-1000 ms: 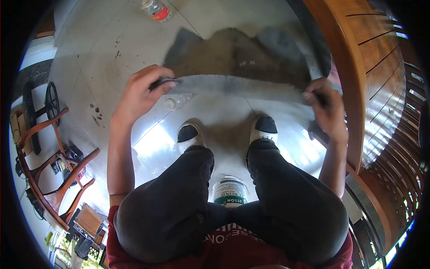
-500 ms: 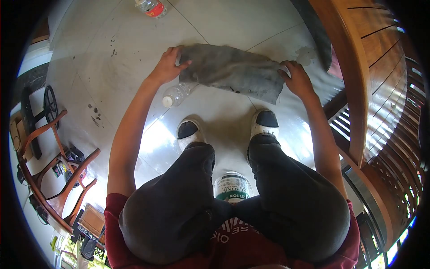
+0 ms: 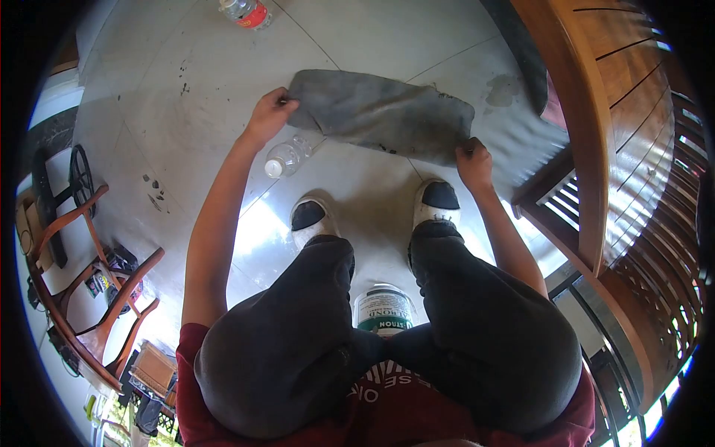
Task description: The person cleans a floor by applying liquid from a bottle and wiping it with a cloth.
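Beyond the tub (image 3: 385,309), past both shoes (image 3: 439,208), the cloth (image 3: 383,115) lies spread on the floor (image 3: 186,141), its long sides running left to right. One second ago it was up off the floor in both hands, its far part blurred; half a second ago it was already down, and since then it has shifted a little to the tub's left.

Ahead and left of the tub, the left hand (image 3: 268,115) has thumb and fingers pinched on the cloth's left edge, where half a second ago its fingers were spread over that end. Ahead and right of the tub, the right hand (image 3: 474,165) has moved nearer the tub, from the right end's side to its near corner, with the fingers curled in tight on that corner.

Straight ahead of the tub, floor stretches between the shoes and the cloth's near edge. Ahead and left of it, the clear bottle (image 3: 288,156) lies just beside that edge; the red-label bottle (image 3: 249,13) is much farther ahead. Well left of the tub stands the chair (image 3: 97,276), with floor in between; right of it, the bench (image 3: 566,74) bounds the floor.

Seen from the tub, the cloth is dark grey, with low creases, darker patches along the near edge and a ragged far edge toward the right.
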`<state>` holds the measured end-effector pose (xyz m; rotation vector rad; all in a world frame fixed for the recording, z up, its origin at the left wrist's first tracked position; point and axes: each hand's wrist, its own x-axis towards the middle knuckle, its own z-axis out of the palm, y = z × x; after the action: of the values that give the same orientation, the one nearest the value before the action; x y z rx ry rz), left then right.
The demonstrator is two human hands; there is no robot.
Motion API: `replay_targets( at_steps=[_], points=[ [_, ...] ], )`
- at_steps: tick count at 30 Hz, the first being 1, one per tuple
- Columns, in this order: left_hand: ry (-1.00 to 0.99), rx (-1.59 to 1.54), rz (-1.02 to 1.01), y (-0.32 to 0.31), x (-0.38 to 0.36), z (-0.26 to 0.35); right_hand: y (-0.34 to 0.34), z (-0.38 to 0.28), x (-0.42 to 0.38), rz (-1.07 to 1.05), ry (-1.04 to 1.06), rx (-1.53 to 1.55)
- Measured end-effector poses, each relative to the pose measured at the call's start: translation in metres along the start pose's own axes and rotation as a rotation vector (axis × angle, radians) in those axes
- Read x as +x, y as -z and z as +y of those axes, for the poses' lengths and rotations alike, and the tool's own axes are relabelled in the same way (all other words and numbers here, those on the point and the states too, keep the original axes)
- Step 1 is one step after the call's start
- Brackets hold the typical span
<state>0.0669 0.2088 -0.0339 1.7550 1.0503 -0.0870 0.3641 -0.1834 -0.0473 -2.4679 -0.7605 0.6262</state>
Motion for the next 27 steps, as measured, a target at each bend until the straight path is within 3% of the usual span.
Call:
replay_targets(
  at_steps=[3, 5, 6, 10, 14, 17, 19, 23, 27],
  points=[
    [0.097, -0.339, -0.013, 0.006, 0.001, -0.013, 0.001, -0.004, -0.005, 0.108, -0.082, 0.097],
    [0.157, -0.435, -0.019, 0.002, 0.004, -0.025, -0.001, 0.015, -0.005, -0.012, -0.299, 0.526],
    [0.17, -0.394, 0.011, 0.002, -0.001, -0.018, -0.003, 0.021, -0.004, -0.077, -0.406, 0.74],
    [0.126, -0.31, 0.057, -0.006, -0.013, -0.002, 0.025, -0.036, -0.01, 0.091, -0.597, 0.977],
    [0.071, -0.274, -0.027, -0.015, -0.015, -0.005, 0.027, 0.022, 0.008, 0.167, -0.154, 0.568],
    [-0.042, -0.21, -0.015, -0.02, -0.006, -0.021, 0.066, -0.058, 0.015, 0.122, 0.027, 0.434],
    [-0.02, -0.149, -0.022, -0.018, -0.009, -0.01, 0.073, -0.103, 0.025, 0.002, 0.132, 0.501],
    [-0.049, -0.153, -0.036, -0.019, -0.01, -0.012, 0.027, -0.205, 0.032, -0.261, 0.727, 0.641],
    [0.023, -0.266, -0.005, -0.009, -0.017, -0.005, 0.019, -0.239, 0.018, -0.51, 0.492, 0.387]
  ],
)
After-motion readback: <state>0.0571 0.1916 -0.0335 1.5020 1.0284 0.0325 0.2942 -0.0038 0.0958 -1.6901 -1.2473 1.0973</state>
